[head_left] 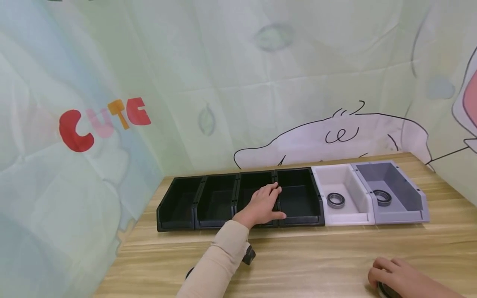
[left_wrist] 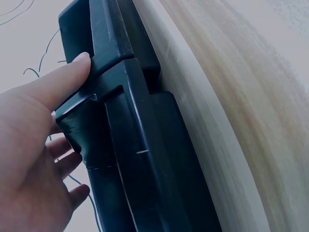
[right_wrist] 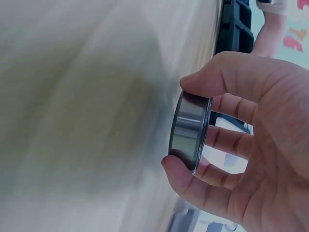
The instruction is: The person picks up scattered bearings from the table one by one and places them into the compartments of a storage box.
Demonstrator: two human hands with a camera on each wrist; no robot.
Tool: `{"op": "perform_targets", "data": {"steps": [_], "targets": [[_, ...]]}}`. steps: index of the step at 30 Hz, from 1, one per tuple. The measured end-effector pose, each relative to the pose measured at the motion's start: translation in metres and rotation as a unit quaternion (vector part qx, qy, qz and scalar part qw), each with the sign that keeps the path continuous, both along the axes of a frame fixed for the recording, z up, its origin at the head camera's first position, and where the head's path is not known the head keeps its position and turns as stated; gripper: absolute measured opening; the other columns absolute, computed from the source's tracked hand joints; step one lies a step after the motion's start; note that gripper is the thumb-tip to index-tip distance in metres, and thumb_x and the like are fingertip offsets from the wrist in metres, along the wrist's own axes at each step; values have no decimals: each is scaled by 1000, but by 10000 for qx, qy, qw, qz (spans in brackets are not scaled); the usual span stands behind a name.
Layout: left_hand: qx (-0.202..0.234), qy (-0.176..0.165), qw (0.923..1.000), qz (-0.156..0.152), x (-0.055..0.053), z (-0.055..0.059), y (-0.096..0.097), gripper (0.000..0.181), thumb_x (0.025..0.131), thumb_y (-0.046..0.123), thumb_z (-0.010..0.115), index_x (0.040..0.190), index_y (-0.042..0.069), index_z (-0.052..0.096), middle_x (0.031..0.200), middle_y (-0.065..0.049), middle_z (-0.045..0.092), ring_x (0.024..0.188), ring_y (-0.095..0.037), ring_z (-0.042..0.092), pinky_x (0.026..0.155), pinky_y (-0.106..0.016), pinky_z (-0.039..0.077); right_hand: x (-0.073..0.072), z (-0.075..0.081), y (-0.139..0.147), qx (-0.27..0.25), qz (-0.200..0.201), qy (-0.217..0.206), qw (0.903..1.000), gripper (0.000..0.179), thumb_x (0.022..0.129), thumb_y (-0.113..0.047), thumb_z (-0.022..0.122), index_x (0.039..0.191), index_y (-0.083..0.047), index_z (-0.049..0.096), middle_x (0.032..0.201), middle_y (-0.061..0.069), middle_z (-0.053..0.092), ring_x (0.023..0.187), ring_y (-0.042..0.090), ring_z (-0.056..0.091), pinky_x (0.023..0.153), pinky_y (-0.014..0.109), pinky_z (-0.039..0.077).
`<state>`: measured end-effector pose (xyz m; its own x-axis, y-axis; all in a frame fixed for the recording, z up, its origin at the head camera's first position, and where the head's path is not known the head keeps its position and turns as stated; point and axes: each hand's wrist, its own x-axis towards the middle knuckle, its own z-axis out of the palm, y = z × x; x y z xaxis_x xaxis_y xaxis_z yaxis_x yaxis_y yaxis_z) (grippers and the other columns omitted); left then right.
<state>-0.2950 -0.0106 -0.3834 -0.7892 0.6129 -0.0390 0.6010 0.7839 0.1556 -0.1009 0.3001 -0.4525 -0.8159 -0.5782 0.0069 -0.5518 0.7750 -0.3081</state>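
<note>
My left hand (head_left: 262, 203) reaches over the row of black bins (head_left: 302, 221). Its fingers lie spread and relaxed across the divider between two of them, and in the left wrist view the thumb (left_wrist: 72, 77) touches the bin rim. At the lower right of the head view, my right hand (head_left: 404, 275) holds a ball bearing (right_wrist: 188, 130) low over the wooden table. Thumb and fingers pinch the bearing by its shiny outer ring, as the right wrist view shows.
Right of the black bins stand a white bin (head_left: 348, 219) and a grey bin (head_left: 402, 217). One bearing (head_left: 336, 205) lies in the white bin, another bearing (head_left: 384, 203) in the grey. A dark round edge (head_left: 189, 272) shows beside the left sleeve. A printed cloth (head_left: 208, 62) hangs behind the table.
</note>
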Motion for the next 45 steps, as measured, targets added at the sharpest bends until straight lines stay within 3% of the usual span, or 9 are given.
{"op": "perform_targets", "data": {"steps": [5,9,12,20,24,28,35,40,45], "targets": [[-10,27,10000,6,1,2,-2,79,81,48,63,144,16,30,154,-3,19,140,-21,21,114,-42,19,-11,24,-28,-35,-32,61,10000,24,79,-44,67,97,-38,51,97,-18,42,81,-1,36,60,21,39],[-95,154,9998,-57,1,3,-1,78,81,48,63,144,15,30,153,-3,19,140,-21,21,114,-41,19,-25,37,-51,-236,104,576,9980,38,69,-16,73,94,-36,52,97,-18,43,84,1,39,63,23,40],[-224,240,9994,-88,0,1,0,78,81,49,62,144,15,30,153,-4,19,140,-21,22,115,-39,18,-38,42,-65,-382,329,1160,9920,43,59,-11,72,91,-31,53,93,-17,43,82,3,39,62,22,37],[-245,257,9993,-127,-1,-1,-1,79,82,50,61,144,15,29,153,-4,19,140,-22,21,115,-39,17,-72,65,-92,-415,53,753,9963,34,63,-14,70,92,-26,55,90,-12,44,78,9,37,64,24,33],[-225,250,9994,-116,-1,0,-3,78,82,50,61,144,15,29,153,-4,19,140,-22,21,115,-38,17,-91,80,-106,-310,-259,203,9990,29,70,-15,69,96,-21,57,94,-8,47,80,12,43,68,29,38],[-262,369,9987,-217,-1,0,-3,79,82,52,59,144,14,29,153,-5,20,139,-22,22,115,-39,18,-110,89,-117,-293,-710,57,9970,29,74,-15,68,102,-13,58,100,1,52,86,18,50,74,37,45],[-431,589,9968,-326,-1,-1,-3,80,81,55,57,144,14,29,153,-4,21,139,-21,23,115,-38,19,-139,89,-136,-23,-1572,110,9875,37,78,-15,69,110,-4,54,109,13,51,94,30,50,81,44,47],[-516,728,9956,-299,-1,0,-2,80,80,56,57,144,15,31,152,-4,23,138,-20,25,115,-37,20,-156,78,-148,125,-1785,234,9836,41,78,-14,69,114,0,53,116,21,50,100,38,49,87,49,45],[-389,572,9971,-309,1,-1,-3,80,81,54,57,144,13,29,153,-5,22,139,-21,24,115,-36,20,-167,60,-153,142,-1994,341,9792,49,78,-11,68,120,7,49,120,28,47,104,44,46,91,53,40]]}}
